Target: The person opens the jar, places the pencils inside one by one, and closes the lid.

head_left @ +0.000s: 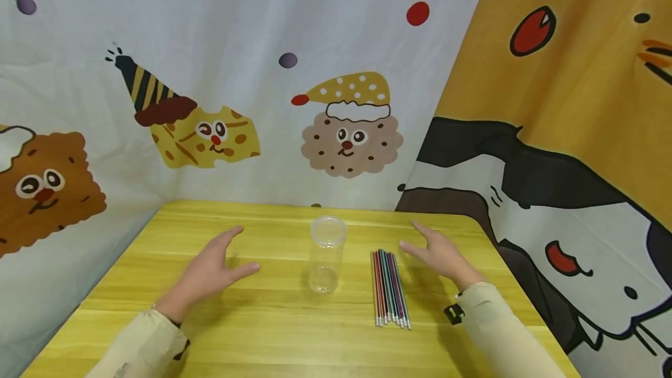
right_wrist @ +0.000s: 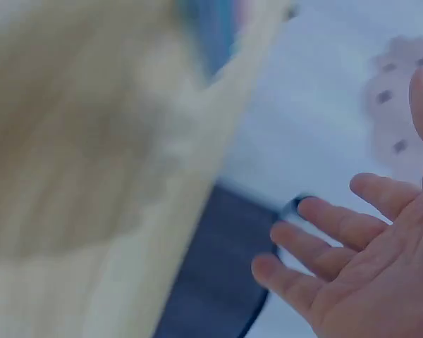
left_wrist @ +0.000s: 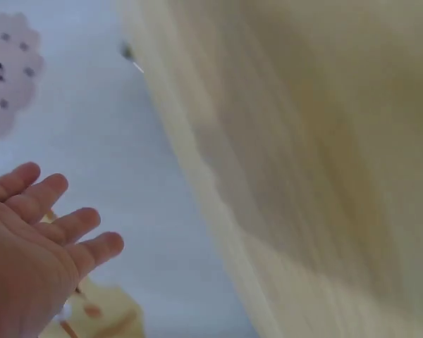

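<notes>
A clear plastic jar (head_left: pixel 326 258) stands upright near the middle of the table, seen in the head view. To its right lies a row of colored pencils (head_left: pixel 388 287), side by side, pointing away from me. My left hand (head_left: pixel 207 273) hovers left of the jar, thumb and fingers spread, holding nothing. On the other side, my right hand (head_left: pixel 438 254) hangs just right of the pencils with its fingers apart and nothing in it. Both wrist views show the left palm (left_wrist: pixel 28 260) and the right palm (right_wrist: pixel 370 260) bare, fingers extended.
The yellow wood-grain table (head_left: pixel 262 331) ends at a pale cloth backdrop (head_left: pixel 236 34) printed with cartoon biscuits. At the right hangs an orange, black and white cartoon cloth (head_left: pixel 577 174), close beside the table's edge.
</notes>
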`<state>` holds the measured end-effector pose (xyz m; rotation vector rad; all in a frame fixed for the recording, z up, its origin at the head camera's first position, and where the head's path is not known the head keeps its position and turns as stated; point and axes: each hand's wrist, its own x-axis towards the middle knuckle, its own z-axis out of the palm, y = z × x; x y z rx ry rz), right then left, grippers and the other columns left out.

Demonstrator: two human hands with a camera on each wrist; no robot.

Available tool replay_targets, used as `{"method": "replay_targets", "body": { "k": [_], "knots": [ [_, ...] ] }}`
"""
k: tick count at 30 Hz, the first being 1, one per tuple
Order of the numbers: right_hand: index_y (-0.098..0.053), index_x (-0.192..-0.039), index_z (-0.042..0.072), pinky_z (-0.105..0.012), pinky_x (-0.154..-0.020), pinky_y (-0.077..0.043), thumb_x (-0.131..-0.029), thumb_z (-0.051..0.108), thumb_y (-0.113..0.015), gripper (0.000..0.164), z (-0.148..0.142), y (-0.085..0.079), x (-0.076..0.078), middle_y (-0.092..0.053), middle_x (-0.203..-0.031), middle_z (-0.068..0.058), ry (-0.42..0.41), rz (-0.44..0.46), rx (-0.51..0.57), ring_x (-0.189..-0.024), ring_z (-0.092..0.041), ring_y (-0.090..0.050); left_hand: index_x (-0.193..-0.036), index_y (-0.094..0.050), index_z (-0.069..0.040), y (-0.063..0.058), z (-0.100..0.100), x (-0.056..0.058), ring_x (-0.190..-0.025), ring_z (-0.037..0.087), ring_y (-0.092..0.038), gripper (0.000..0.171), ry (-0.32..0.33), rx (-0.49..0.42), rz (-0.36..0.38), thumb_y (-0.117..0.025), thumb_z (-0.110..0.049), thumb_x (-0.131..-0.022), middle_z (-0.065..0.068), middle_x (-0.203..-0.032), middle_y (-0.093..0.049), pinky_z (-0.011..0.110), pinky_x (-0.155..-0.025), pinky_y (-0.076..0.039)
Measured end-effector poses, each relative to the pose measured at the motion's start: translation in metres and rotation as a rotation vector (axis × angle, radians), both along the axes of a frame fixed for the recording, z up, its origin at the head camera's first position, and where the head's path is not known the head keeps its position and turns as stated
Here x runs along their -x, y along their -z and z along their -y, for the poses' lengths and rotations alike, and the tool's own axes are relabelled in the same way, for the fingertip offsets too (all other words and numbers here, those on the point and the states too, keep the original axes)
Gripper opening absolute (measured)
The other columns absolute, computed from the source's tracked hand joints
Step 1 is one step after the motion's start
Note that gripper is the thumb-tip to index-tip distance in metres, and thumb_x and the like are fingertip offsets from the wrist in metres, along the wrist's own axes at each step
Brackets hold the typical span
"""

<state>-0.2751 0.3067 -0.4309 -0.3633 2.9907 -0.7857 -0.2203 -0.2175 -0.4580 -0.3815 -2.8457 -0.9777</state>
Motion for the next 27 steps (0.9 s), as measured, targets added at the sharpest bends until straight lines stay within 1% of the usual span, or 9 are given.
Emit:
{"method": "replay_targets", "body": {
  "k": [4,6,8,10,13,16,20,24,27],
  "knots": [
    [-0.032,-0.17,0.025,-0.067,-0.118,-0.042,-0.104,0.065,-0.059,0.082,0.042,-0.021,0.0,-0.047,-0.167,-0.017,-0.092,-0.018,0.156,-0.149,-0.045,-0.049,-0.169,-0.027,-0.011,-0.003,-0.042,0.004,-0.152,0.05,-0.042,0.112,0.04,-0.164,0.076,-0.079,-0.068,-0.087,0.022,-0.172,-0.036,0.069,-0.115,-0.043],
    [-0.034,-0.169,0.03,-0.065,-0.12,-0.042,-0.105,0.059,-0.061,0.075,0.063,-0.031,-0.003,-0.049,-0.165,-0.015,-0.144,-0.025,0.237,-0.15,-0.042,-0.049,-0.169,-0.027,-0.014,-0.002,-0.062,0.007,-0.155,0.047,-0.04,0.112,0.049,-0.235,0.103,-0.083,-0.064,-0.086,0.017,-0.173,-0.034,0.068,-0.118,-0.042],
    [-0.037,-0.167,0.032,-0.064,-0.119,-0.042,-0.106,0.054,-0.063,0.07,0.083,-0.04,-0.005,-0.052,-0.164,-0.012,-0.192,-0.04,0.293,-0.149,-0.041,-0.051,-0.168,-0.028,-0.014,0.0,-0.08,0.009,-0.157,0.044,-0.038,0.111,0.057,-0.298,0.122,-0.087,-0.058,-0.085,0.013,-0.174,-0.035,0.067,-0.12,-0.04],
    [-0.04,-0.166,0.034,-0.063,-0.119,-0.044,-0.105,0.051,-0.066,0.068,0.1,-0.047,-0.007,-0.054,-0.162,-0.01,-0.228,-0.06,0.325,-0.147,-0.039,-0.053,-0.167,-0.031,-0.014,0.003,-0.094,0.011,-0.159,0.042,-0.036,0.108,0.062,-0.35,0.129,-0.089,-0.052,-0.085,0.011,-0.173,-0.037,0.067,-0.121,-0.039],
    [-0.043,-0.164,0.031,-0.06,-0.117,-0.047,-0.105,0.047,-0.069,0.067,0.12,-0.054,-0.009,-0.058,-0.159,-0.007,-0.28,-0.116,0.317,-0.144,-0.037,-0.056,-0.166,-0.035,-0.012,0.008,-0.109,0.014,-0.159,0.04,-0.037,0.106,0.077,-0.397,0.128,-0.091,-0.049,-0.084,0.01,-0.17,-0.042,0.067,-0.121,-0.039],
    [-0.045,-0.163,0.029,-0.057,-0.117,-0.048,-0.104,0.044,-0.071,0.067,0.13,-0.057,-0.008,-0.059,-0.158,-0.006,-0.309,-0.157,0.308,-0.142,-0.036,-0.058,-0.164,-0.038,-0.012,0.013,-0.119,0.016,-0.157,0.038,-0.04,0.106,0.094,-0.414,0.131,-0.092,-0.052,-0.082,0.008,-0.168,-0.046,0.066,-0.121,-0.039],
    [-0.046,-0.163,0.027,-0.058,-0.115,-0.05,-0.102,0.043,-0.074,0.069,0.134,-0.056,-0.006,-0.062,-0.156,-0.006,-0.337,-0.173,0.312,-0.14,-0.037,-0.059,-0.162,-0.042,-0.011,0.017,-0.123,0.018,-0.155,0.035,-0.044,0.106,0.108,-0.423,0.142,-0.094,-0.053,-0.079,0.006,-0.165,-0.05,0.065,-0.121,-0.04],
    [-0.047,-0.162,0.022,-0.054,-0.113,-0.052,-0.099,0.041,-0.078,0.072,0.135,-0.054,-0.004,-0.064,-0.152,-0.008,-0.37,-0.184,0.306,-0.137,-0.035,-0.062,-0.16,-0.044,-0.009,0.022,-0.123,0.02,-0.153,0.037,-0.046,0.105,0.109,-0.422,0.153,-0.095,-0.051,-0.078,0.006,-0.162,-0.053,0.065,-0.12,-0.041],
    [-0.048,-0.162,0.021,-0.054,-0.112,-0.053,-0.098,0.039,-0.079,0.073,0.136,-0.051,-0.003,-0.065,-0.152,-0.009,-0.384,-0.172,0.312,-0.136,-0.034,-0.063,-0.16,-0.045,-0.011,0.025,-0.123,0.022,-0.152,0.04,-0.047,0.105,0.115,-0.42,0.163,-0.096,-0.05,-0.077,0.006,-0.162,-0.054,0.066,-0.119,-0.041]
  ]
}}
